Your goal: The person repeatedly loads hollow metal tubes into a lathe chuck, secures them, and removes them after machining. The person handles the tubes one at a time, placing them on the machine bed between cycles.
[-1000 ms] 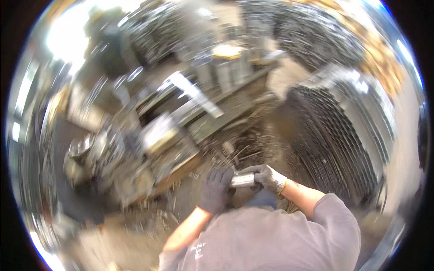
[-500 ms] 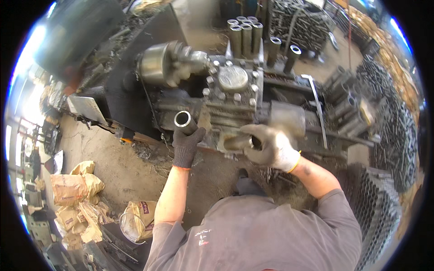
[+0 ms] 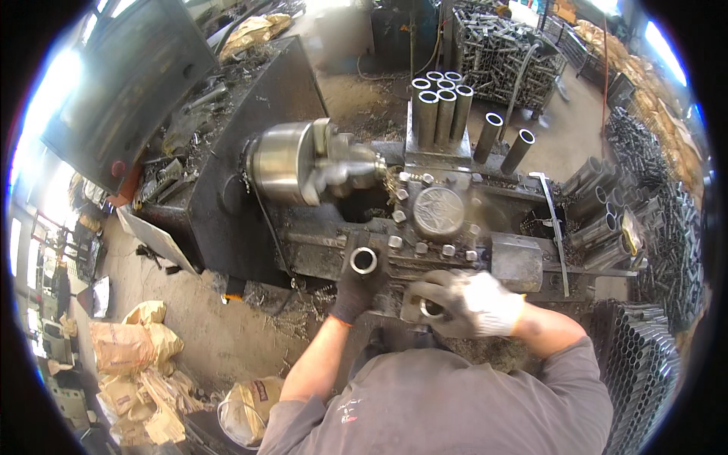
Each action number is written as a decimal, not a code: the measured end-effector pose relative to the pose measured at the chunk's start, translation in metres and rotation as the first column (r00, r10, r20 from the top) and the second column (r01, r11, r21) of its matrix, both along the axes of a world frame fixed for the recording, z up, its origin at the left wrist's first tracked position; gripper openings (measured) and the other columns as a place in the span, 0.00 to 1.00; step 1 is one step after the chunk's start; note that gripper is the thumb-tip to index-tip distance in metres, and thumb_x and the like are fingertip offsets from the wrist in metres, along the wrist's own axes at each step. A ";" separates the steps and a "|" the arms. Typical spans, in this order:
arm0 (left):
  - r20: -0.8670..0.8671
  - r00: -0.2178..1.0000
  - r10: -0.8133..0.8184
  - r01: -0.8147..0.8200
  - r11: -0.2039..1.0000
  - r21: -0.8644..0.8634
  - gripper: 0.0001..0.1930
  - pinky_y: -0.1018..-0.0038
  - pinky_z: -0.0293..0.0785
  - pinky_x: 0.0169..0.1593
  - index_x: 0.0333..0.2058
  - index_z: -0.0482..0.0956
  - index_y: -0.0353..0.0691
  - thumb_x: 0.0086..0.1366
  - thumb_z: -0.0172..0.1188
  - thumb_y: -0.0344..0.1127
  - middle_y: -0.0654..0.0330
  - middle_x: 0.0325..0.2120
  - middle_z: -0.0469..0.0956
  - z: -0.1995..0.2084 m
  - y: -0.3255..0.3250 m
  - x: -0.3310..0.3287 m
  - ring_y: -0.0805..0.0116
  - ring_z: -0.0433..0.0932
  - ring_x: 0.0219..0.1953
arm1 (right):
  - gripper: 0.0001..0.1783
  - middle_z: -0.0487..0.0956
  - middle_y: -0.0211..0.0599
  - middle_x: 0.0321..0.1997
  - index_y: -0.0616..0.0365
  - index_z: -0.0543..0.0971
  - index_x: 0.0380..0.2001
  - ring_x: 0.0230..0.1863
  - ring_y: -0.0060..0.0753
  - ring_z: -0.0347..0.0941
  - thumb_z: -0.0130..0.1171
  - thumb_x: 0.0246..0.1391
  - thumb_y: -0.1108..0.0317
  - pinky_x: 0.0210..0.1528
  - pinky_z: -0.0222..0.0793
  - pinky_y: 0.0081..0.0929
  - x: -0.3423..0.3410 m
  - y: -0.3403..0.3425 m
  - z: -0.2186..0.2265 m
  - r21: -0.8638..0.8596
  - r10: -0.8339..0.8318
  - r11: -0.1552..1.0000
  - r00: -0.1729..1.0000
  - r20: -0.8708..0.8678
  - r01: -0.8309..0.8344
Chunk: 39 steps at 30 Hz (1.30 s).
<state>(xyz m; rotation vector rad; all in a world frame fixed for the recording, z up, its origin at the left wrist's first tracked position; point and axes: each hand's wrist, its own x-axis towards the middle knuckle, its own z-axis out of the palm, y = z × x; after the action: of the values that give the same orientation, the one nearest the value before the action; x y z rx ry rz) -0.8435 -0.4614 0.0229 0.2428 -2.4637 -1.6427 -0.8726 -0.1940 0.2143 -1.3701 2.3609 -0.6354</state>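
Two gloved hands work in front of a metal lathe in the head view, one steel tube to each. The left hand (image 3: 359, 288), in a dark glove, has its fingers wrapped around a steel tube (image 3: 363, 260) whose open end points up toward the camera, close to the front edge of the carriage. The right hand (image 3: 469, 305), in a dark-and-white glove, is blurred; its fingers appear curled over a second tube (image 3: 413, 306), mostly covered, with the bore just showing. How firmly they press cannot be told.

Behind the hands sits the bolted tool post (image 3: 439, 212), with the lathe chuck (image 3: 282, 164) to its left. Seven upright tubes (image 3: 445, 117) stand grouped on a metal plate beyond the post, and two more tubes (image 3: 488, 138) stand apart to their right. A long caliper-like tool (image 3: 557, 235) lies across the lathe's right end. Stacked tubes (image 3: 641, 360) fill the lower right, and paper sacks (image 3: 125, 345) rest on the floor at left.

The step in hand looks like handling loose tubes, one per hand, at the machine's front. The next move seems to call for a steady grip on each and clearance from the chuck, whose blurred front may be turning.
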 end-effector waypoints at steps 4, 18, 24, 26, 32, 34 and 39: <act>-0.119 0.991 -0.057 0.063 0.997 0.044 0.15 0.66 0.80 0.43 0.46 0.80 0.37 0.64 0.73 0.31 0.61 0.38 0.84 -0.006 -0.004 -0.003 0.70 0.81 0.39 | 0.34 0.87 0.52 0.54 0.59 0.74 0.70 0.53 0.43 0.87 0.64 0.59 0.67 0.55 0.84 0.33 -0.037 -0.011 0.057 -0.272 -0.129 0.952 0.990 0.060 0.141; 0.027 0.996 -0.087 0.089 0.994 -0.070 0.41 0.63 0.73 0.69 0.72 0.66 0.37 0.61 0.72 0.29 0.46 0.63 0.76 0.033 -0.100 0.062 0.56 0.77 0.65 | 0.18 0.84 0.32 0.60 0.44 0.87 0.57 0.58 0.31 0.81 0.61 0.66 0.66 0.59 0.78 0.34 -0.264 -0.113 -0.048 0.294 -0.225 0.937 0.970 0.093 0.189; 0.083 0.991 0.105 -0.103 0.994 -0.026 0.33 0.64 0.77 0.64 0.66 0.72 0.34 0.62 0.72 0.30 0.50 0.58 0.80 0.009 -0.139 0.082 0.58 0.81 0.58 | 0.20 0.88 0.40 0.43 0.60 0.85 0.55 0.39 0.34 0.87 0.69 0.65 0.60 0.39 0.86 0.29 -0.262 -0.099 -0.041 -0.074 -0.379 0.826 0.648 0.660 0.558; 0.105 0.988 0.109 -0.116 0.991 0.060 0.31 0.64 0.76 0.64 0.64 0.74 0.34 0.63 0.72 0.29 0.50 0.56 0.81 0.000 -0.137 0.079 0.58 0.81 0.57 | 0.33 0.88 0.50 0.46 0.70 0.76 0.59 0.44 0.41 0.88 0.70 0.62 0.54 0.50 0.86 0.40 -0.256 -0.122 -0.032 0.130 -0.497 0.856 0.727 0.474 0.501; 0.021 0.999 0.037 -0.038 0.999 0.023 0.27 0.65 0.77 0.62 0.60 0.76 0.34 0.63 0.72 0.28 0.52 0.52 0.82 -0.008 -0.121 0.059 0.60 0.82 0.54 | 0.24 0.90 0.42 0.52 0.53 0.91 0.46 0.44 0.41 0.86 0.73 0.55 0.47 0.48 0.82 0.40 -0.249 -0.166 -0.028 0.448 -0.147 0.891 0.980 0.136 0.072; 0.030 0.998 0.055 -0.055 0.998 -0.010 0.26 0.65 0.78 0.61 0.60 0.77 0.35 0.63 0.72 0.28 0.51 0.52 0.82 -0.006 -0.119 0.053 0.60 0.82 0.55 | 0.21 0.90 0.36 0.51 0.48 0.90 0.51 0.44 0.32 0.86 0.72 0.58 0.51 0.49 0.81 0.36 -0.251 -0.158 -0.026 0.478 -0.423 0.821 0.895 0.143 0.311; 0.025 0.998 0.062 -0.062 0.998 0.008 0.24 0.63 0.79 0.60 0.58 0.79 0.36 0.63 0.72 0.27 0.51 0.52 0.83 -0.003 -0.119 0.042 0.57 0.83 0.54 | 0.28 0.87 0.38 0.61 0.53 0.81 0.65 0.54 0.39 0.87 0.68 0.66 0.54 0.60 0.83 0.35 -0.251 -0.096 0.036 0.317 -0.204 0.903 0.938 -0.279 0.291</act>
<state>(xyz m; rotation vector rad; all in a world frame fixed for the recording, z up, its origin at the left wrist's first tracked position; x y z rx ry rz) -0.8019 -0.5802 0.0201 0.3394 -2.4415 -1.6358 -1.1231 -0.2902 0.2501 -1.0418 2.7035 -0.0898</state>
